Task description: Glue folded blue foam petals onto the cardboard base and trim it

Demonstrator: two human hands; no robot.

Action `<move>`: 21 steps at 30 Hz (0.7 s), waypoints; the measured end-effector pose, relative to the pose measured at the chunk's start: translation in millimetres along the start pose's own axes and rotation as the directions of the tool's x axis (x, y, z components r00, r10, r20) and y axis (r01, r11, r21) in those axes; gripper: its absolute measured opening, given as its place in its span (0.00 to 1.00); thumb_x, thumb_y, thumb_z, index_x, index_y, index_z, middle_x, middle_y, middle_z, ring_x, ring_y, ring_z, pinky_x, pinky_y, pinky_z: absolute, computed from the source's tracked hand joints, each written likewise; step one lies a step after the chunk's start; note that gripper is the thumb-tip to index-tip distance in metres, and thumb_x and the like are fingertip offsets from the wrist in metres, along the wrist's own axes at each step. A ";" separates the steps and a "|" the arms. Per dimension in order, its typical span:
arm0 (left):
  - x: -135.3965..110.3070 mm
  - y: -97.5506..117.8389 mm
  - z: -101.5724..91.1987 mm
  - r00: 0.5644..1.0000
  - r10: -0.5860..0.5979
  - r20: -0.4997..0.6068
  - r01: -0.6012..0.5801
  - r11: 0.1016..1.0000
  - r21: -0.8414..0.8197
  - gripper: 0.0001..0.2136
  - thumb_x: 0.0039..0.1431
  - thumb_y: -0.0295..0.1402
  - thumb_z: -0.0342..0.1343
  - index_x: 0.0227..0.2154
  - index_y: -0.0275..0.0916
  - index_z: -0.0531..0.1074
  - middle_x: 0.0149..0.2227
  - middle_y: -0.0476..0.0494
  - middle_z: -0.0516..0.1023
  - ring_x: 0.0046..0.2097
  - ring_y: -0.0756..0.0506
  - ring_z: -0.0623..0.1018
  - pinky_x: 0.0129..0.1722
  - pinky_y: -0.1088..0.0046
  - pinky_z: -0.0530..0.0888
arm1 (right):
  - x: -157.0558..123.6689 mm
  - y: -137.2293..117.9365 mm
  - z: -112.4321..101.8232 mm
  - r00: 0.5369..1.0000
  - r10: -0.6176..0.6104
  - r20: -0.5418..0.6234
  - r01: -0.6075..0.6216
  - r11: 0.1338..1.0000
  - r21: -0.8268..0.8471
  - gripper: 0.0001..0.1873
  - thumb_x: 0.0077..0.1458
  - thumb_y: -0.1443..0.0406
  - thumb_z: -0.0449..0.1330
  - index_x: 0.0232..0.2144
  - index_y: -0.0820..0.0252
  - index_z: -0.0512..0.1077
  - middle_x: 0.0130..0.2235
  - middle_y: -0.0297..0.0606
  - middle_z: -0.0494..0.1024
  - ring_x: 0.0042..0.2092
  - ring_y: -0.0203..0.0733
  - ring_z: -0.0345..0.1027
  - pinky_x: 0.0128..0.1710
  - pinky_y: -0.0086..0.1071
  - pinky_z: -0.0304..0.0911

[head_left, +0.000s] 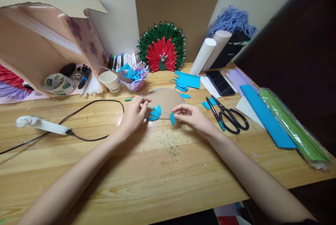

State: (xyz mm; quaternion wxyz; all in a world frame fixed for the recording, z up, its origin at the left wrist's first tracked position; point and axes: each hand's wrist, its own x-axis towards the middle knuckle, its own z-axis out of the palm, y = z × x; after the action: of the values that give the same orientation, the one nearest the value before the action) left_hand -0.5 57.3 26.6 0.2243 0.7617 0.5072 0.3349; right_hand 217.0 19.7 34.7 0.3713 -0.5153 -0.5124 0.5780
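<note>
A brown cardboard piece with a rounded top edge lies on the table before me. Several blue petal-shaped pieces are grouped at its lower left, spread like a fan. My left hand is at the left edge of the cardboard, close to these petals. Its thumb and fingers are loosely bent and apart, with nothing visible between them. In a pinch between thumb and fingertips, my right hand holds a single blue petal near the cardboard's lower right edge.
A white glue gun with a black cord lies left. Black scissors, a pen and a phone lie right. Behind stand a paper cup, a bowl of paper scraps and a red-green peacock-like craft.
</note>
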 end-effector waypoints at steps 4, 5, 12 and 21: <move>-5.6 -16.7 2.5 0.997 -0.020 -0.073 0.019 1.000 -0.011 0.10 0.61 0.30 0.43 0.36 0.39 0.69 0.40 0.43 0.71 0.42 0.46 0.72 0.38 0.68 0.70 | 24.8 -2.1 -4.6 0.999 0.001 -0.048 0.000 1.000 0.022 0.12 0.43 0.63 0.61 0.33 0.60 0.71 0.32 0.35 0.72 0.29 0.32 0.65 0.32 0.29 0.62; -7.5 -18.1 3.4 0.997 -0.015 -0.076 0.014 1.000 -0.010 0.10 0.61 0.30 0.42 0.36 0.39 0.69 0.40 0.43 0.71 0.43 0.46 0.71 0.39 0.68 0.70 | 31.0 -1.4 -4.5 0.998 0.003 -0.056 -0.002 1.000 0.024 0.11 0.43 0.63 0.60 0.33 0.60 0.71 0.32 0.34 0.71 0.29 0.32 0.65 0.32 0.29 0.62; -14.5 -22.1 5.9 1.000 -0.007 -0.028 0.007 1.000 -0.008 0.09 0.61 0.27 0.42 0.37 0.39 0.68 0.39 0.43 0.70 0.43 0.46 0.70 0.44 0.65 0.67 | 54.1 8.5 10.1 0.996 0.037 -0.076 -0.034 0.998 0.045 0.09 0.41 0.65 0.59 0.29 0.61 0.69 0.29 0.33 0.71 0.28 0.31 0.66 0.32 0.28 0.64; -13.1 -27.3 6.8 0.998 -0.057 -0.001 0.057 0.995 -0.079 0.10 0.59 0.25 0.42 0.34 0.38 0.69 0.37 0.45 0.71 0.42 0.47 0.71 0.44 0.68 0.68 | 57.2 5.0 11.8 0.998 0.036 -0.057 -0.046 0.984 -0.172 0.05 0.40 0.70 0.57 0.26 0.62 0.68 0.23 0.32 0.71 0.24 0.30 0.63 0.26 0.26 0.60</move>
State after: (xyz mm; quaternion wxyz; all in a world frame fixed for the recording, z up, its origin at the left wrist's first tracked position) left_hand -15.8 55.7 -0.3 0.2629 0.7370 0.5155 0.3493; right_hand 194.9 71.0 16.8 0.3269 -0.5713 -0.5398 0.5248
